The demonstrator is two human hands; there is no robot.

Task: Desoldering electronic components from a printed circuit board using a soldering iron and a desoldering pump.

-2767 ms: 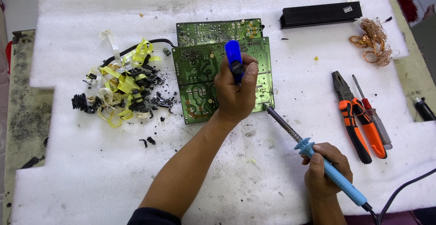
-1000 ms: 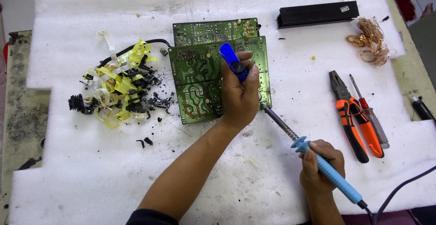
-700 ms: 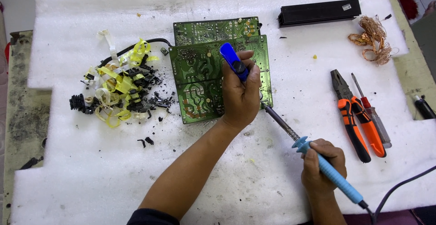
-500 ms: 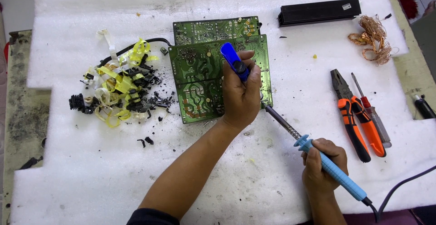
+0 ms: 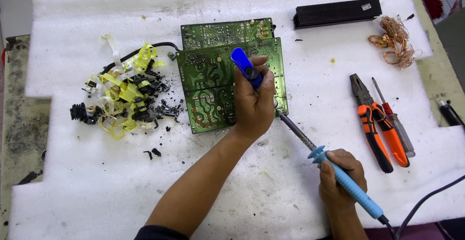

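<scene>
My left hand [image 5: 254, 102] grips a blue desoldering pump [image 5: 245, 67], its lower end pressed down on the solder side of a green circuit board [image 5: 208, 87]. A second green board [image 5: 223, 32] lies partly under the first, at its far edge. My right hand [image 5: 340, 179] holds a soldering iron by its light blue handle [image 5: 351, 186]. The iron's metal shaft [image 5: 295, 129] slants up and left, and its tip meets the board's right edge just under my left hand, where it is hidden.
A white foam sheet [image 5: 72, 182] covers the table. A heap of yellow tape and black parts [image 5: 123, 94] lies left of the boards. Orange-handled pliers [image 5: 372, 123] and a red screwdriver [image 5: 393, 119] lie at right. A black bar [image 5: 336, 12] and copper wire tangle [image 5: 395, 39] sit far right.
Both hands have stayed nearly in place. The pump has tilted a little more to the left than 2.8 s ago, and the iron's tip remains at the board's right edge.
</scene>
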